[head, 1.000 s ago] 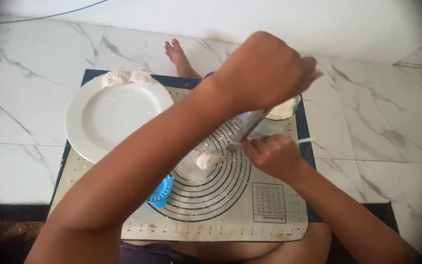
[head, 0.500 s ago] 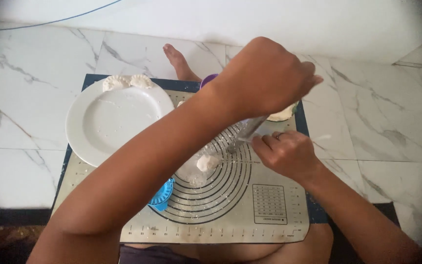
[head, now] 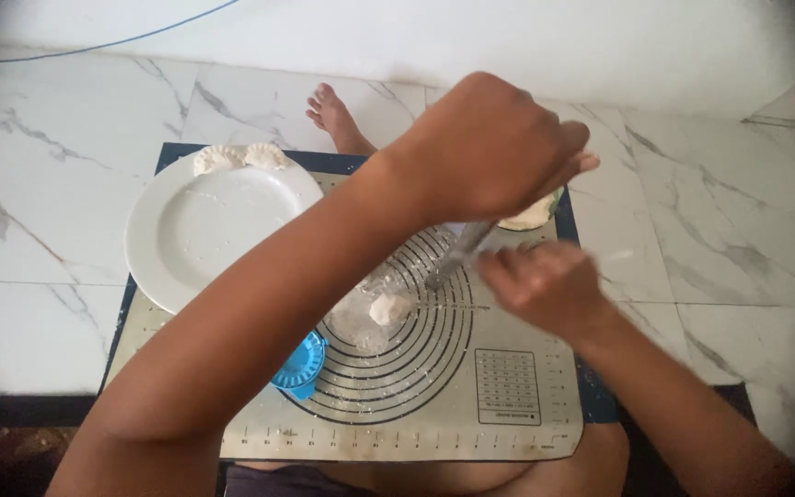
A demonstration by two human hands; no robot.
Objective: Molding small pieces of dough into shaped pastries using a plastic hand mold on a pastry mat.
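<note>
The left hand [head: 494, 147] is closed around a slim metal utensil [head: 460, 253] that angles down toward a small white dough lump [head: 388, 308] on the grey silicone pastry mat [head: 517, 419] with printed rings. The right hand [head: 540, 285], fingers curled, touches the utensil's lower part; its grip is blurred. Nearby sit a blue plastic dumpling press [head: 301, 365] and a round white plate [head: 213, 230].

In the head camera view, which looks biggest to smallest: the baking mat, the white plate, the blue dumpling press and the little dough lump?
1. Baking mat
2. White plate
3. Blue dumpling press, partly hidden by an arm
4. Dough lump
</note>
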